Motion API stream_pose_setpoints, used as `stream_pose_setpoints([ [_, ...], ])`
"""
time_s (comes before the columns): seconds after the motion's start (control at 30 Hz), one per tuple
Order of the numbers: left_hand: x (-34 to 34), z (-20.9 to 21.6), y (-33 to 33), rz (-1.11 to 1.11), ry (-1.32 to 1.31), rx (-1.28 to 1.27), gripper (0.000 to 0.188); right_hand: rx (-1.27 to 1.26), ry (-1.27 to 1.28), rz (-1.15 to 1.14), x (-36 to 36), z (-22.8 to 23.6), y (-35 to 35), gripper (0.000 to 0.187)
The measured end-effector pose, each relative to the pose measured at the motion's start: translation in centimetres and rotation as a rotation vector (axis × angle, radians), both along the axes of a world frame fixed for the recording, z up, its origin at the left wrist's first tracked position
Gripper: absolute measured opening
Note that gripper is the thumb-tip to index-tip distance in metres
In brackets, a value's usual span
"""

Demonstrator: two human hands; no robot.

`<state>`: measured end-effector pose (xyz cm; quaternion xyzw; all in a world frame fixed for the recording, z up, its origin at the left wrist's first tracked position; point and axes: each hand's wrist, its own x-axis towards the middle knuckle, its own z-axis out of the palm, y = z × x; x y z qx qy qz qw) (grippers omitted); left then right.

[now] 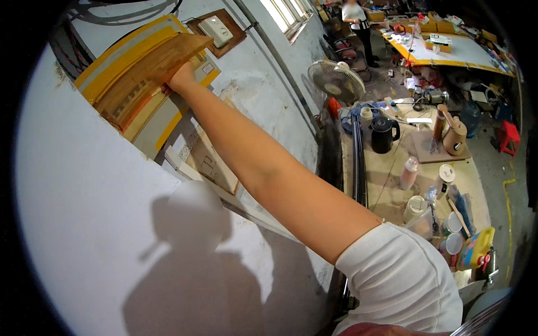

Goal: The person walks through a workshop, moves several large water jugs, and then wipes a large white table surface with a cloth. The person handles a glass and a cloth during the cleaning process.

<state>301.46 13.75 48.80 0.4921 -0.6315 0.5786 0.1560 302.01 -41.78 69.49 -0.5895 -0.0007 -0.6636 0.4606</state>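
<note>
My bare right arm stretches from the lower right up to a wall-mounted box (159, 126) with yellow and grey bands. My right hand (181, 77) is at the box's opening, under a tilted brown wooden board (168, 59). A row of small dark switch-like parts (131, 96) shows beneath that board, to the left of the hand. Most of my fingers are hidden by the board and the hand itself, so their grip cannot be made out. My left hand is out of view.
A white socket (216, 31) on a wooden plate is beside the box. A pipe (274, 53) runs down the wall. To the right are a fan (336, 80) and a table (386, 168) holding a black kettle (382, 134), bottles and cups. A person (358, 25) stands far back.
</note>
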Motion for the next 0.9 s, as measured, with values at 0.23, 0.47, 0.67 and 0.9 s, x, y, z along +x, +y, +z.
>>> stream_pose_setpoints([
  [0.23, 0.0, -0.1, 1.1, 0.016, 0.058, 0.035, 0.018, -0.085, -0.113, 0.209, -2.3, -1.8, 0.8, 0.015],
  [0.47, 1.3, -1.1, 2.8, 0.167, 0.169, 0.153, 0.019, 0.129, -0.115, 0.014, -5.3, -4.5, 3.9, 0.006],
  [0.67, 4.3, -2.9, 3.6, 0.481, 0.255, 0.318, 0.020, 0.257, -0.096, 0.239, -11.8, -9.1, 12.6, 0.013],
  [0.9, 5.8, -3.2, 2.4, 0.423, 0.178, 0.349, 0.018, 0.320, 0.250, 0.304, -27.2, -20.4, 29.3, 0.017],
])
